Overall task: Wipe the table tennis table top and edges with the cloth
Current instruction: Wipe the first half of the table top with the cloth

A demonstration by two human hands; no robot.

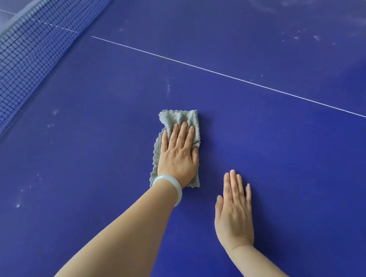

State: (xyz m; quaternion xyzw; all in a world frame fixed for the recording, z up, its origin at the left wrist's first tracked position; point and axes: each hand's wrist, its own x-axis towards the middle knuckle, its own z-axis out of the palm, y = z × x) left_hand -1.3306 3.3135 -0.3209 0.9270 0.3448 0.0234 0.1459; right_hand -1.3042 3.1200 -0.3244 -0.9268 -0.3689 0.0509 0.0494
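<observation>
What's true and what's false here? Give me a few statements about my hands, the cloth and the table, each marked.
The left hand presses flat on the grey cloth. True.
The right hand holds a second cloth. False: it lies flat on the bare table top.
The net stands left of the cloth. True.
The cloth covers the white line. False: it lies on the near side, apart from it.

Bright even daylight, blurred far corners.
</observation>
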